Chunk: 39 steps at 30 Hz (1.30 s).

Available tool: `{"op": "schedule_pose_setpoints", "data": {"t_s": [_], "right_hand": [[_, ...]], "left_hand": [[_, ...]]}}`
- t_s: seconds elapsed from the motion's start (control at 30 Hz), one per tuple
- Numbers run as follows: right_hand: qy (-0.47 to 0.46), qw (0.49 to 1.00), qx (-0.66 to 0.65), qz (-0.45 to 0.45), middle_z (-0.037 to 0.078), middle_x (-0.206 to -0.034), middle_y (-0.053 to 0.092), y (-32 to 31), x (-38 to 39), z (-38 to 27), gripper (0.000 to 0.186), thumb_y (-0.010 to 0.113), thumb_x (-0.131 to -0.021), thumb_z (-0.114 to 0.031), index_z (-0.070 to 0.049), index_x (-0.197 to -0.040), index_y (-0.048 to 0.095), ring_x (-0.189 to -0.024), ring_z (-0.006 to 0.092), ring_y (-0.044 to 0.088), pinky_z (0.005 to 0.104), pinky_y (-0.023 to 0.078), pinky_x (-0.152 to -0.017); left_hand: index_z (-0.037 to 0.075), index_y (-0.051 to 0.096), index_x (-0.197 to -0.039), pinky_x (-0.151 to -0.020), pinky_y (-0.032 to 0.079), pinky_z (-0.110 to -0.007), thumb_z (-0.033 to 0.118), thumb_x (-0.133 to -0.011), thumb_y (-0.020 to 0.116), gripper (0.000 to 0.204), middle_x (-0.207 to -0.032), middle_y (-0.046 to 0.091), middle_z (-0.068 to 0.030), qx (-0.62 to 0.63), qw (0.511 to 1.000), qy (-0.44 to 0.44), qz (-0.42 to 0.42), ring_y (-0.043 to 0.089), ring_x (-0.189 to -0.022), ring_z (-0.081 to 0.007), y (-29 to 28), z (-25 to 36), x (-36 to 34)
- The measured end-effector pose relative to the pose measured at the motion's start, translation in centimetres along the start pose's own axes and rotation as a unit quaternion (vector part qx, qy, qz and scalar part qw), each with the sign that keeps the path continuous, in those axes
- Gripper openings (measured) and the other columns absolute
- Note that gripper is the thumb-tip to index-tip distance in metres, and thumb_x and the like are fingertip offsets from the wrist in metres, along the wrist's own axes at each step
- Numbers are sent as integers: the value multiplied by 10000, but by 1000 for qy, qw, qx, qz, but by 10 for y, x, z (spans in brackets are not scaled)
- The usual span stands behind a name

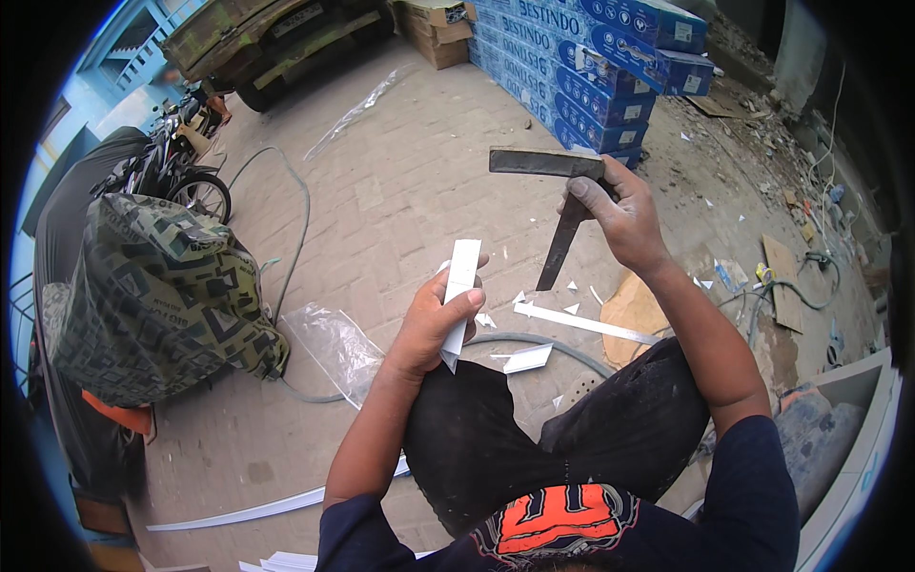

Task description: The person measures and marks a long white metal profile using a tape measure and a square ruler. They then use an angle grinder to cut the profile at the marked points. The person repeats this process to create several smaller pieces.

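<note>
My left hand (429, 319) is closed around a short white trim piece (463, 272), held upright above my left knee, its lower end cut at a slant. My right hand (624, 214), raised to the right, grips a dark metal try square (562, 234) near its corner. One arm of the square points left and the other slants down toward the ground. A gap separates the square from the trim piece. On the paving below lie a long thin white strip (586, 322), a short white offcut (527, 358) and several small white scraps.
Blue long boxes (562, 71) are stacked ahead, beside a brown carton (434, 36). A truck (276, 43) and a motorbike (195, 181) stand at the far left. Nearer are a patterned cover (172, 296), clear plastic (334, 343) and a hose (303, 219). Rubble lines the right side.
</note>
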State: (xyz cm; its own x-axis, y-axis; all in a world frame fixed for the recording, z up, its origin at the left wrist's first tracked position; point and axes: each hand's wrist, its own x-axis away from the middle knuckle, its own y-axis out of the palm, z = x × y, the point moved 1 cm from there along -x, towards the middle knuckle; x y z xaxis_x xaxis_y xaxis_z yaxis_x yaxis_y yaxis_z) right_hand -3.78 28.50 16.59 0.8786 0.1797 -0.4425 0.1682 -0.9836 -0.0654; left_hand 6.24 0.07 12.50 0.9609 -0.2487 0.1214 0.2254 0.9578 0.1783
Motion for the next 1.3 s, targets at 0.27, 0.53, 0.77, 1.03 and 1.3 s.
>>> {"op": "schedule_pose_setpoints", "data": {"t_s": [0.27, 0.53, 0.77, 1.03, 1.3], "right_hand": [[31, 999, -10, -20, 56, -958, 718, 4, 2, -2, 197, 671, -1113, -204, -12, -1156, 673, -871, 144, 743, 307, 620, -794], [40, 999, -17, -24, 60, -953, 717, 3, 3, 3, 254, 679, -1097, -214, 15, -1203, 712, -841, 152, 731, 306, 593, -788], [44, 999, -21, -18, 57, -949, 709, 5, 3, 3, 255, 670, -1096, -215, 15, -1198, 710, -833, 157, 729, 312, 585, -782], [47, 998, -12, -26, 72, -964, 713, 6, 4, 4, 269, 673, -1095, -227, 21, -1192, 707, -839, 162, 737, 314, 587, -782], [41, 999, -11, -29, 73, -962, 714, 7, 4, 5, 277, 674, -1098, -238, 24, -1175, 716, -829, 161, 737, 309, 588, -773]], "left_hand": [[-40, 478, -1581, -641, 536, -262, 323, -963, 791, 782, -1111, 641, -76, 31, 999, 10, 1, 595, -834, -97, -1, 1, 0], [-16, 440, -1606, -699, 566, -277, 352, -894, 809, 883, -1199, 658, -127, -16, 1000, 11, -6, 624, -922, -124, 1, 6, 1], [-7, 436, -1607, -721, 578, -281, 370, -894, 777, 875, -1290, 676, -166, 6, 1000, 12, -20, 633, -965, -127, 0, 9, 2], [-9, 443, -1598, -717, 586, -268, 412, -889, 775, 889, -1288, 678, -164, 2, 1000, 13, -19, 637, -965, -123, 2, 10, 2], [-25, 436, -1601, -721, 584, -272, 421, -877, 776, 915, -1278, 680, -169, -4, 1000, 19, -23, 638, -966, -128, 1, 9, 2]]}}
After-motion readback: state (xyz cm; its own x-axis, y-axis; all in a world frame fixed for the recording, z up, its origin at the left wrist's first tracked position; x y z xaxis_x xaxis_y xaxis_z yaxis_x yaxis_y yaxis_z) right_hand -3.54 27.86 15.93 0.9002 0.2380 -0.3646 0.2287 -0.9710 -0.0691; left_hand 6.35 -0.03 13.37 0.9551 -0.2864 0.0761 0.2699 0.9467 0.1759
